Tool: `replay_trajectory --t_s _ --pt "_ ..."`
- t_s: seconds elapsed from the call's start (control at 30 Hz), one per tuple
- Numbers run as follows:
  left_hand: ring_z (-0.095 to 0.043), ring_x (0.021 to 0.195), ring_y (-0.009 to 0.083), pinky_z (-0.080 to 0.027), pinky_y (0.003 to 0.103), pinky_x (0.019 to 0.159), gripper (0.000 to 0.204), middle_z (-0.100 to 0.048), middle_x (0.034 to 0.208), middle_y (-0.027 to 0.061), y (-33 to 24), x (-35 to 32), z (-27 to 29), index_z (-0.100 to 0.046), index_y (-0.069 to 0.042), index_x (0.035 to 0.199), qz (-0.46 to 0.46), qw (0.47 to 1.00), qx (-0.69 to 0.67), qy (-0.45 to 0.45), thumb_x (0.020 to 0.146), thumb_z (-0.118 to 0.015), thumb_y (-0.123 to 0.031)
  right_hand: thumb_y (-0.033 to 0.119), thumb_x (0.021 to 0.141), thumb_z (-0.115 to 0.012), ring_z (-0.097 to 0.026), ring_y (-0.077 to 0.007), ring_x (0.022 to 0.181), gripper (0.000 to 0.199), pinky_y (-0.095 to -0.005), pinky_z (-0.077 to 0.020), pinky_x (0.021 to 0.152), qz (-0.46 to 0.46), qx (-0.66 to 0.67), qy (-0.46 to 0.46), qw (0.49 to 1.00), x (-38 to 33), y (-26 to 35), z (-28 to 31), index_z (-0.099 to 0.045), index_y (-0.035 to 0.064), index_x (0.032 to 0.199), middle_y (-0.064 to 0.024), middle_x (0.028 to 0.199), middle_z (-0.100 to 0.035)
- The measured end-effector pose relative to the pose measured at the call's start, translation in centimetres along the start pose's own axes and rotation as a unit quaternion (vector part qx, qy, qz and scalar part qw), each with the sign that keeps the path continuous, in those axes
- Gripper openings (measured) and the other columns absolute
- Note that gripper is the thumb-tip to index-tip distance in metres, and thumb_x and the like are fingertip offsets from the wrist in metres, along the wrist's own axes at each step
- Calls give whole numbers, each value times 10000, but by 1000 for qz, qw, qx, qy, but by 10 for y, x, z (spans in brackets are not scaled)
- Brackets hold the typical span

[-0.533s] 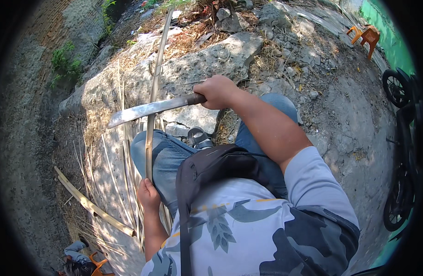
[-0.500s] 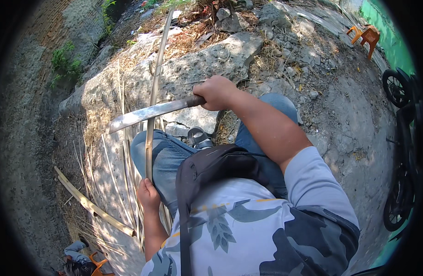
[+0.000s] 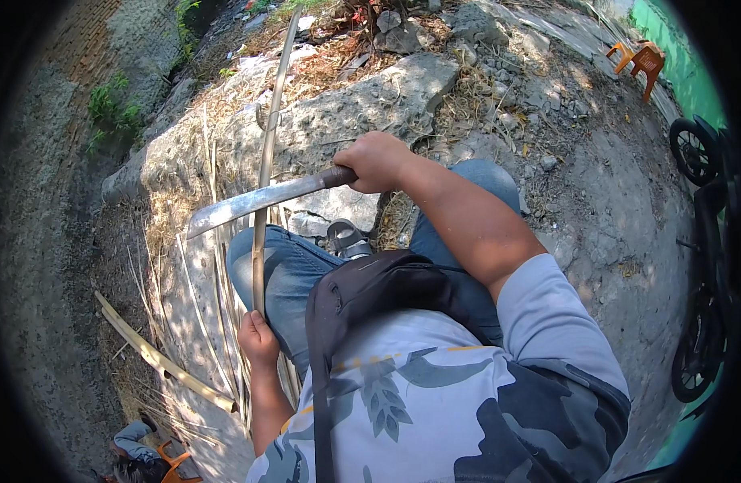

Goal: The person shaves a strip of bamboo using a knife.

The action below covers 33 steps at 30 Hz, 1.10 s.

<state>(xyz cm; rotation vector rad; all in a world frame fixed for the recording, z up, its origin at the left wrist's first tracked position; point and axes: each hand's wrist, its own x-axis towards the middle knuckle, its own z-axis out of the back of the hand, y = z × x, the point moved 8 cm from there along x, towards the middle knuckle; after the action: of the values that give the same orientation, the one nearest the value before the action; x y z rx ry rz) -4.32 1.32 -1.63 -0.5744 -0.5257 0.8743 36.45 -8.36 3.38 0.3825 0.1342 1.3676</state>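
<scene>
Bamboo strip (image 3: 267, 145) here, its near end clamped in the fingers of the left hand (image 3: 260, 340), and it runs up and away from them! Up and to the right of those fingers, the right hand (image 3: 374, 161) has its own wrapped around the machete (image 3: 241, 207) handle, the blade reaching leftward from them and crossing over the strip. Left of the left fingers, thin slats (image 3: 222, 283); farther out, a thicker bamboo piece (image 3: 163, 361).
</scene>
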Motion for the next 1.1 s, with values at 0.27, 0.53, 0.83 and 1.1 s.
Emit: replay_trajectory --t_s 0.27,0.53,0.83,1.1 --pt "-431 540 190 -371 373 525 399 -467 589 105 2 0 0 -524 -3 760 -12 1000 -5 -15 1088 -473 -223 232 752 -715 -700 -353 803 146 -509 -545 730 4 17 -9 1000 -1 0 -3 -695 175 885 -93 782 -702" --pt "-420 543 182 -361 377 523 405 -459 585 109 -3 1 2 -504 -1 751 -2 1000 16 -11 1088 -476 -224 220 762 -707 -705 -332 872 156 -501 -542 761 -12 32 43 998 1 0 -10 -690 183 913 -80 855 -718" --pt "-430 578 154 -382 358 550 390 -478 609 78 0 0 1 -519 -4 765 30 999 -28 2 1091 -481 -214 223 789 -701 -721 -317 936 185 -485 -559 825 -39 55 74 995 -2 3 -8 -725 204 972 -68 922 -738" --pt "-437 605 132 -391 338 564 393 -488 627 56 8 1 0 -526 -7 779 35 999 -30 12 1100 -480 -228 244 772 -711 -712 -347 855 176 -509 -556 753 -3 32 12 999 -2 3 -7 -692 178 934 -90 836 -717"
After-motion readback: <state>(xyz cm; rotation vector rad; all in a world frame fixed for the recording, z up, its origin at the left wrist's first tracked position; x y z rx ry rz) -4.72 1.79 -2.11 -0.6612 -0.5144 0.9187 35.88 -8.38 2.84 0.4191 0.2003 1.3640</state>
